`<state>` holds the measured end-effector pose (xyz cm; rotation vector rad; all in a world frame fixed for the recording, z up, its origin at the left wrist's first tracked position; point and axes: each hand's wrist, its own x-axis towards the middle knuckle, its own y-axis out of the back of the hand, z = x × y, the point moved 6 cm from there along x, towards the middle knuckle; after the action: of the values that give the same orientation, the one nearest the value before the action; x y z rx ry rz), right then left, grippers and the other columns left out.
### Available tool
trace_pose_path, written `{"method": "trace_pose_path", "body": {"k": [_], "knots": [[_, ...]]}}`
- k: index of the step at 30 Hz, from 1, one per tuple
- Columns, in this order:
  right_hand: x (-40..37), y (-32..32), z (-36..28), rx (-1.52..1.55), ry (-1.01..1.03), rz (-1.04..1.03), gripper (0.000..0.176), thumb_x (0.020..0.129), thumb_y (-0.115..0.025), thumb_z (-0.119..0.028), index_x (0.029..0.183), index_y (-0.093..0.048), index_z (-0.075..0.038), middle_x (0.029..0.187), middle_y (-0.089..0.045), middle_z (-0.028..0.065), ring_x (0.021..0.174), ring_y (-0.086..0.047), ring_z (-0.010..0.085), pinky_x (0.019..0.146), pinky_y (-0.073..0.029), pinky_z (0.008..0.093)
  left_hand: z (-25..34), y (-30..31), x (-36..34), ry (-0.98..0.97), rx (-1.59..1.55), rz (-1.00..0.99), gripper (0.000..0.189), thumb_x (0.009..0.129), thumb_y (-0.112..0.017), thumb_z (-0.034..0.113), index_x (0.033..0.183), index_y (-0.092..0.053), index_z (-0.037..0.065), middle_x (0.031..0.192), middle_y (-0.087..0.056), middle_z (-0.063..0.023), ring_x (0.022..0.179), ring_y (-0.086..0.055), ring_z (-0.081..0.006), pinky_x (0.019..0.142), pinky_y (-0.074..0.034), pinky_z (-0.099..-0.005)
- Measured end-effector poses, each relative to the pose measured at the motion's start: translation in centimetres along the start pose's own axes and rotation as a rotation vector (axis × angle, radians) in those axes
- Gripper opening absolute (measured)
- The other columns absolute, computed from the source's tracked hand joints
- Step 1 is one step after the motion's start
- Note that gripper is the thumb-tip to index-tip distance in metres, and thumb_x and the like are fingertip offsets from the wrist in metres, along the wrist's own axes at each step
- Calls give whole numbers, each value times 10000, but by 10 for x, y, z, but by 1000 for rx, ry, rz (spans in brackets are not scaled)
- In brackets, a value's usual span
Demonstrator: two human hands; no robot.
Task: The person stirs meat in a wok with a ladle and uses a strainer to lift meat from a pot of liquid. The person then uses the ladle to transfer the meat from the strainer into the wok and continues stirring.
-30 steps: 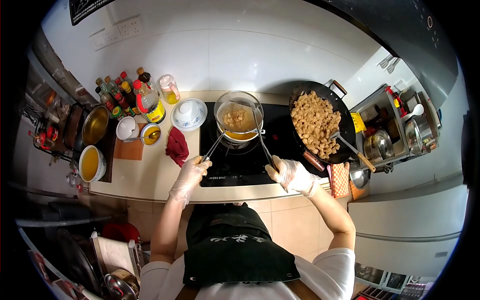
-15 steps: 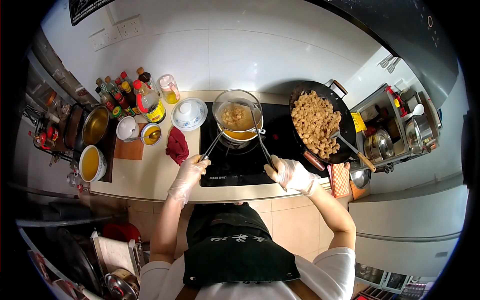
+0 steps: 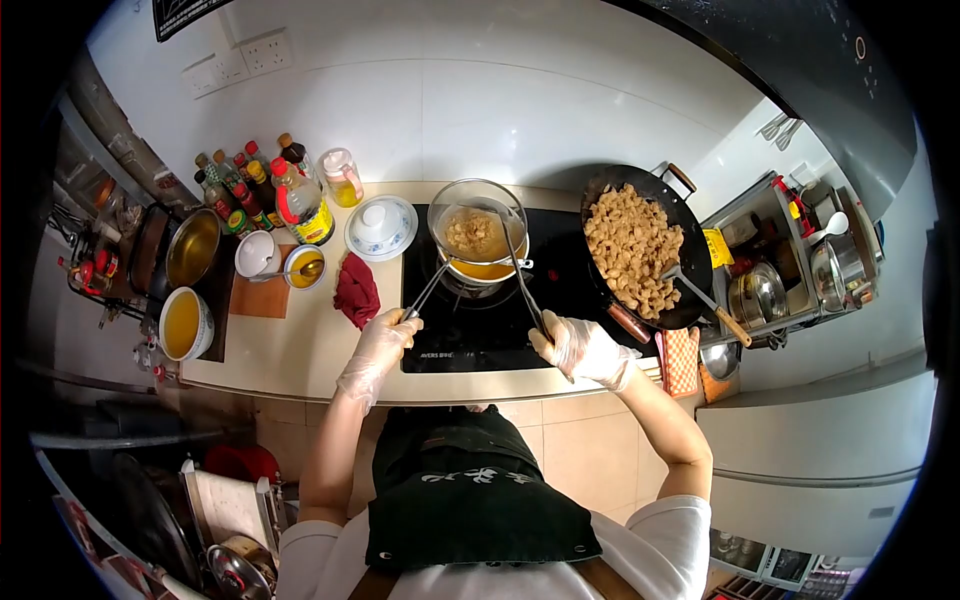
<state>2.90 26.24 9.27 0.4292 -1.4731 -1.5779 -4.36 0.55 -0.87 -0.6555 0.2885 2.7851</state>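
Note:
My left hand, in a clear plastic glove, is closed around the handle of a round mesh strainer. The strainer sits over a pot of yellow oil, and brown food pieces lie in its mesh. My right hand, gloved too, grips a long-handled metal utensil. That utensil slants up and left, with its far end at the food in the strainer; its head is hard to make out.
Right of the pot, a black wok holds browned chunks and a wooden-handled spatula. A lidded white bowl, dark red cloth, small oil bowl and several bottles stand left. A rack stands far right.
The camera view has shifted very slightly. Both hands keep their holds, and the strainer stays over the pot.

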Motion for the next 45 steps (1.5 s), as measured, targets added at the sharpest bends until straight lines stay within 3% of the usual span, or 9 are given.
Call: {"method": "trace_pose_path", "body": {"k": [8, 11, 18, 25, 37, 38, 41, 42, 45], "knots": [[2, 0, -1, 3, 3, -18, 299, 759, -618, -93, 1038, -521, -45, 788, -473, 67, 564, -535, 148, 400, -420, 242, 1, 1, -1, 4, -8, -2, 164, 928, -586, 238, 869, -616, 87, 566, -405, 75, 403, -303, -20, 369, -217, -210], [2, 0, -2, -33, -1, -13, 296, 764, -618, -102, 1039, -523, -47, 798, -478, 72, 572, -542, 150, 407, -428, 242, 4, 2, -3, 24, -9, 1, 146, 888, -616, 199, 855, -605, 57, 599, -453, 62, 497, -371, -35, 454, -287, -219], [1, 2, -5, -19, -11, -70, 417, 694, -614, -161, 1086, -539, -40, 1001, -551, 191, 648, -617, 185, 481, -497, 249, -6, 4, 3, -32, 25, 18, 218, 876, -616, 220, 839, -630, 5, 623, -503, 25, 550, -451, -80, 515, -360, -265], [1, -2, -7, -63, 58, 62, 425, 709, -641, -95, 1109, -515, -27, 989, -557, 187, 595, -586, 166, 457, -487, 240, 0, 6, -7, -66, 40, 19, 201, 892, -605, 214, 847, -616, 18, 663, -503, 30, 617, -455, -66, 585, -374, -238], [-1, -2, -4, 80, -76, -88, 395, 739, -632, -38, 1113, -507, -70, 906, -521, 121, 593, -569, 199, 438, -470, 267, -1, 2, -6, -77, 14, 24, 210, 906, -600, 193, 822, -601, 0, 643, -504, 25, 593, -463, -64, 559, -389, -247], [-2, 1, -5, 12, -26, 9, 368, 711, -658, -105, 1057, -551, -43, 958, -557, 148, 609, -601, 189, 427, -479, 264, -3, 2, -5, -65, 19, 27, 211, 906, -600, 195, 824, -602, 1, 643, -505, 25, 592, -462, -65, 558, -388, -247], [-3, 10, 9, 170, -272, 176, 234, 755, -661, -71, 975, -588, -47, 945, -602, 129, 634, -623, 218, 470, -500, 312, 4, 0, -10, -44, 35, 45, 207, 902, -602, 196, 829, -608, 2, 636, -508, 24, 588, -463, -70, 553, -387, -250], [-10, 21, 20, 338, -366, 360, 86, 818, -643, -47, 889, -598, -29, 919, -645, 123, 647, -640, 233, 552, -520, 342, 4, 0, -11, -38, 22, 42, 206, 900, -601, 195, 829, -609, 2, 634, -507, 24, 588, -463, -70, 552, -386, -250], [-55, 2, 56, 937, -1325, 952, 146, 927, -602, -138, 828, -580, -32, 807, -680, 84, 669, -646, 141, 608, -504, 261, -2, -2, -4, -58, -3, 26, 194, 893, -596, 190, 822, -606, 10, 628, -496, 28, 573, -453, -68, 533, -370, -244]]}}
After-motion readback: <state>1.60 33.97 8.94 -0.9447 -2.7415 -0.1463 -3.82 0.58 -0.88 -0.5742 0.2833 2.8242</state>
